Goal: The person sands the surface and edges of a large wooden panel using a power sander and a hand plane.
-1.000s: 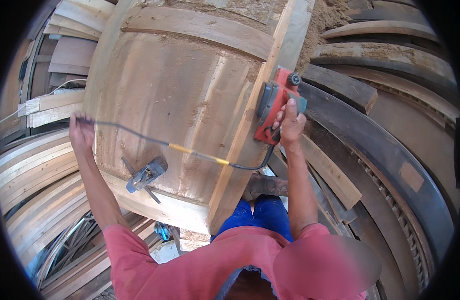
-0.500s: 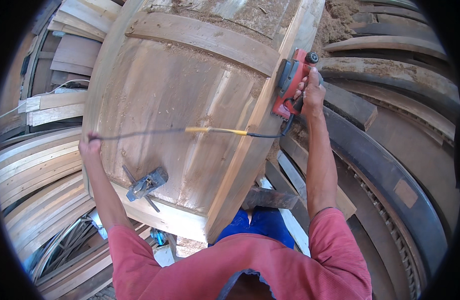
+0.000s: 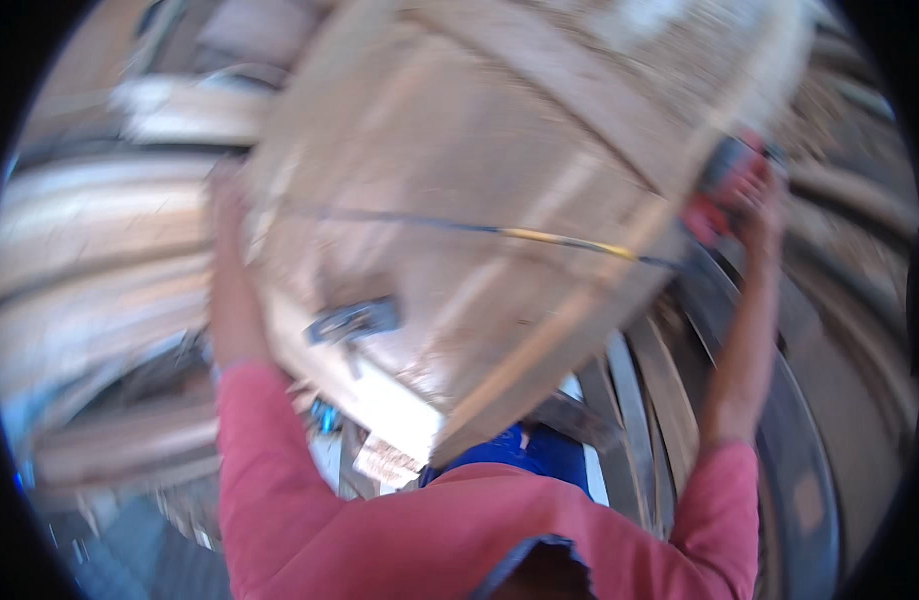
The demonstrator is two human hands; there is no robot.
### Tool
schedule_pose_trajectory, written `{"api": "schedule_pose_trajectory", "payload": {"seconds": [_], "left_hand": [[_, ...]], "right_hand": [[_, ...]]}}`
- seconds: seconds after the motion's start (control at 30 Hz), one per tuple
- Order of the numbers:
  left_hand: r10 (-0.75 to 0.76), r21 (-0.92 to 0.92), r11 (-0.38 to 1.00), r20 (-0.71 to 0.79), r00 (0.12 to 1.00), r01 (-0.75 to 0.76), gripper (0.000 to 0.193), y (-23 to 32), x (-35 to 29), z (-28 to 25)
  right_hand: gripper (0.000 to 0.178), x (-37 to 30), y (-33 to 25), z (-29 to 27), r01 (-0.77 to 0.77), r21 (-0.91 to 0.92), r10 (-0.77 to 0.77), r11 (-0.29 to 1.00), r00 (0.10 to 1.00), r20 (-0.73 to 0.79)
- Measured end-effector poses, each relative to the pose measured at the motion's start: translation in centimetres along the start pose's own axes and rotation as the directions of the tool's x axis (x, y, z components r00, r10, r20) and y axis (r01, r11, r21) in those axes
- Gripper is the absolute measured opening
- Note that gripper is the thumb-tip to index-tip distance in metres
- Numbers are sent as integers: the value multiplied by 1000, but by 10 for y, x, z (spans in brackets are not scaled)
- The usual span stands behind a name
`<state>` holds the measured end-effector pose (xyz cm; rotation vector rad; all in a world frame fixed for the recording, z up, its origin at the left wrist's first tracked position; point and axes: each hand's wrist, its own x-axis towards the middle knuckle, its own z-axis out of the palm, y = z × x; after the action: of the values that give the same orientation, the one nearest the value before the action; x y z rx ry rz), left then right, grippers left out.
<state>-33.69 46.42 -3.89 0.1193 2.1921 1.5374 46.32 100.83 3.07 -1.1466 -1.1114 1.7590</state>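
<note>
Two hands up — my right hand (image 3: 762, 215) grips the red power planer (image 3: 725, 185) on the wooden panel's (image 3: 460, 190) far edge; left hand (image 3: 223, 190) blurred, grip unclear. Planer looks heavy, rigid — best held by its handle.

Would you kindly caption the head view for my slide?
Right hand guides a red power tool along a wooden panel; left hand holds its cord.

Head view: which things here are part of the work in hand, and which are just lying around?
In use:
- red power tool, in the right hand
- its cable, run across to the left hand
- big wooden panel

Lying about:
- metal clamp on the panel
- curved wooden pieces stacked alongside
</note>
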Motion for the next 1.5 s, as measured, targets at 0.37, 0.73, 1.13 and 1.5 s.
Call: {"api": "schedule_pose_trajectory", "payload": {"seconds": [0.37, 0.73, 1.13, 1.5], "left_hand": [[1, 260, 958, 424, 906, -123, 21, 169, -111, 200], [-448, -718, 692, -343, 826, 78, 19, 3, -181, -171], [216, 775, 613, -353, 910, 155, 34, 73, -9, -195], [756, 753, 93, 372, 538, -652, 56, 156, -118, 229]], "right_hand": [[33, -9, -31, 31, -94, 51, 105, 994, 959, -263], [33, 9, -35, 18, -95, 64, 107, 993, 973, -205], [44, 14, -36, 2, -162, -32, 153, 986, 970, -190], [36, 44, -22, 24, -111, -21, 107, 994, 985, -133]]}}
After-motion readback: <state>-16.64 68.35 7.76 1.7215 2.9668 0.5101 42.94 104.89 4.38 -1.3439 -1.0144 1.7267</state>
